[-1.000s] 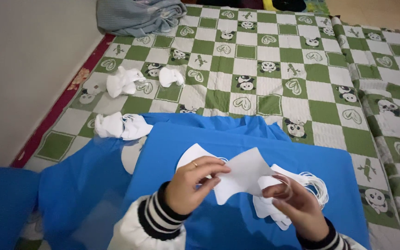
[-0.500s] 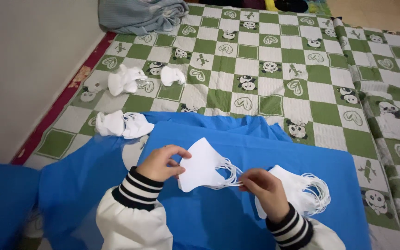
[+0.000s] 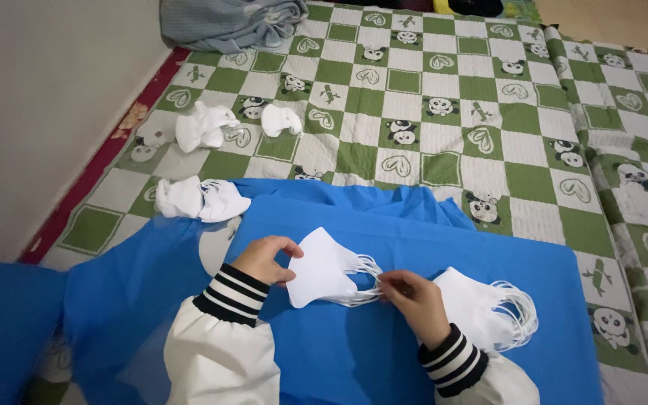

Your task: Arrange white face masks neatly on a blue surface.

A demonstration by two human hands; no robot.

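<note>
My left hand (image 3: 264, 259) pinches the left edge of a small stack of white face masks (image 3: 322, 268) lying on a blue cloth (image 3: 414, 240). My right hand (image 3: 412, 300) grips the bundle of white ear loops (image 3: 361, 289) at the stack's right side. Just right of that hand, a second pile of white masks (image 3: 489, 311) with its loops fanned out rests on the blue cloth. Both sleeves are white with black-striped cuffs.
The blue cloth lies over a green and white checked blanket (image 3: 444, 112). More white masks lie in heaps at the left (image 3: 198, 199) and farther back (image 3: 204, 126), (image 3: 280, 120). A grey bundled cloth (image 3: 230, 22) sits at the top. A pale wall (image 3: 31, 112) runs along the left.
The mask stack was lifted in both hands a second ago; it now lies lower on the blue cloth, with my hands spread apart to its left edge and its ear loops.
</note>
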